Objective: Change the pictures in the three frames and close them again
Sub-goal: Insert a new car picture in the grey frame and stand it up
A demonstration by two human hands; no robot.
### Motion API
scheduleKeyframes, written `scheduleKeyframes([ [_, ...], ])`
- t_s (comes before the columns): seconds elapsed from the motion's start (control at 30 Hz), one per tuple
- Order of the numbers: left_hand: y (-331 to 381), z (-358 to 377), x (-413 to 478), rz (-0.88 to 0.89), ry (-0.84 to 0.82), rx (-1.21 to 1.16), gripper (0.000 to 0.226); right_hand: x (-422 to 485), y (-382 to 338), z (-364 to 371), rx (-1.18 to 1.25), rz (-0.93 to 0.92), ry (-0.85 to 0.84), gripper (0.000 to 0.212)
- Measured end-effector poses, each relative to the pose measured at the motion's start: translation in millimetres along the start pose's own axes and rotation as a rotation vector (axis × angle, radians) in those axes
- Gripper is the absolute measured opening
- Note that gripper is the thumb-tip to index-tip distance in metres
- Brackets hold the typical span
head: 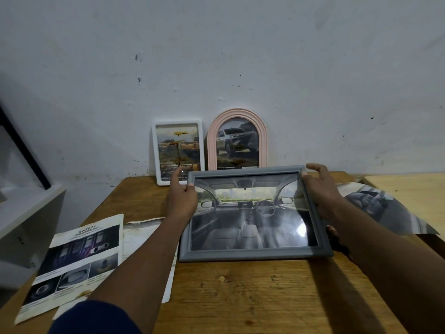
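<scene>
Left hand [181, 198] and right hand [322, 191] each clasp a side of the grey frame [252, 218], mid-table [240, 297]. Close behind at 12 o'clock, a white frame [178, 153] and a pink frame [237, 138] stand at the wall — three frames. One loose picture [385, 208] lies at 3 o'clock, apparently two leaflets [72, 263] at 8.

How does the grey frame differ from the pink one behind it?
The grey frame is rectangular and wide; the pink frame is arched and tall. The left hand and right hand hold the grey frame; the pink frame stands untouched against the wall. Grey shows a car interior, pink a pickup. Both hold pictures.
</scene>
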State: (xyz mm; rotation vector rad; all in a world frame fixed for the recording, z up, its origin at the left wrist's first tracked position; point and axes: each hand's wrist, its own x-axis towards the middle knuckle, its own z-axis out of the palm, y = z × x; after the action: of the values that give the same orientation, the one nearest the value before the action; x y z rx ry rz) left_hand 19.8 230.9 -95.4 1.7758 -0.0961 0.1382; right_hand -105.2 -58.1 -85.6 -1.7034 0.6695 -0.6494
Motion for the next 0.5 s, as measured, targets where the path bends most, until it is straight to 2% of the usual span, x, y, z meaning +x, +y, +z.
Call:
scheduleKeyframes([
  [0.1,5,1,-5,0.014,-0.005,0.001,0.053,-7,-7,-2,-0.007,-0.031,-0.028,0.035],
  [0.3,7,2,-5,-0.001,0.001,-0.024,0.051,-8,-16,-7,0.233,0.11,0.044,0.019],
  [0.5,9,4,-6,-0.048,0.022,-0.071,0.044,-3,-16,-12,0.28,0.104,0.097,0.014],
])
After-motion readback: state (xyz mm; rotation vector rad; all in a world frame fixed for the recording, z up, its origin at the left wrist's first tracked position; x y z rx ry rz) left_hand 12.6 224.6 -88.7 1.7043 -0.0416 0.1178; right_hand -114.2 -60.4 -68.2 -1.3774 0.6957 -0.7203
